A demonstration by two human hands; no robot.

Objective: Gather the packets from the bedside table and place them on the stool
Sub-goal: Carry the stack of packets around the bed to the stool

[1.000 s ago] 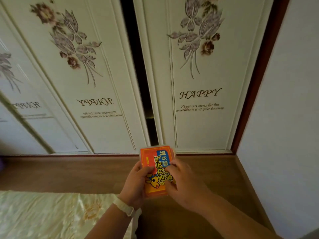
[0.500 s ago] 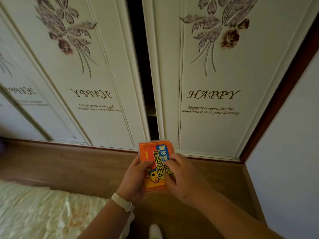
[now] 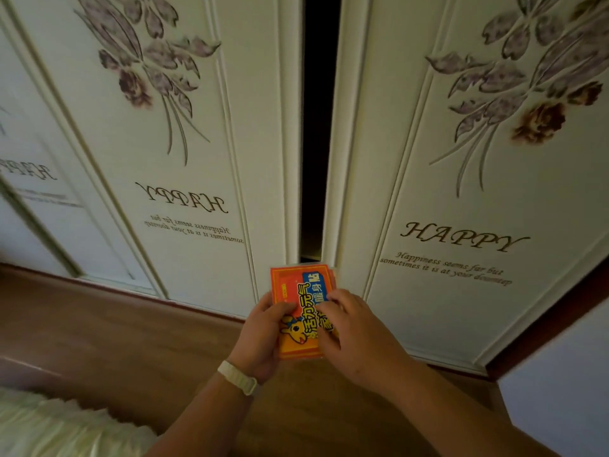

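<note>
Packets in my hands, over a wood floor by the wardrobe.

My left hand (image 3: 260,338) and right hand (image 3: 354,331) both clasp the orange packets (image 3: 301,298) before cream floral wardrobe doors (image 3: 445,192), slightly ajar; my fingers hide the lower print, and pale bedding (image 3: 49,427) is cut off bottom-left.

The packets (image 3: 301,298) look like glossy printed film, orange with a blue patch, smooth and faintly reflective. The strap (image 3: 238,377) on the left wrist is matt cream, rubbery or plastic. The doors (image 3: 461,192) are off-white painted panels with a soft satin sheen, raised mouldings and embossed flowers. The floor (image 3: 131,351) is brown wood-grain board, smooth and dull. The bedspread (image 3: 49,430) is pale, shiny, satin-like cloth. The wall (image 3: 566,384) is matt.
</note>
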